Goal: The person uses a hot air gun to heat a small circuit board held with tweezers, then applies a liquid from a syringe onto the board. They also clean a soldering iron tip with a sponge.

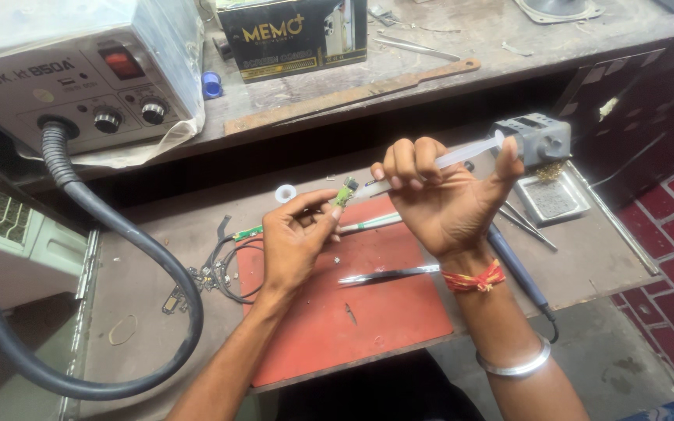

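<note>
Syringe point(462, 158), a clear slim tube, lies across the right hand point(440, 196), whose fingers point(407, 168) curl shut around its barrel while the thumb presses near the plunger end; its tip aims left at a small green circuit board point(345, 192). That board is pinched between thumb and fingertips of the left hand point(294, 238), raised above the red mat point(368, 312).

Nearest the body, the mat's front edge runs close to the bench lip, with bare red surface open below both wrists. One pair of tweezers point(388, 274) lies on the mat, just beside the right wrist. One long green board strip point(368, 224) rests under the hands. Left of the mat sits a tangle of black cable and small parts point(208, 274), and one thick black hose point(118, 226) loops round the bench's left side, hemming in that flank. Right of the mat: one blue-handled tool point(518, 269) and one small metal tray point(548, 199). Farther back, one grey hot-air station point(64, 70) with two knobs, and one dark box point(294, 35) on the rear shelf.
</note>
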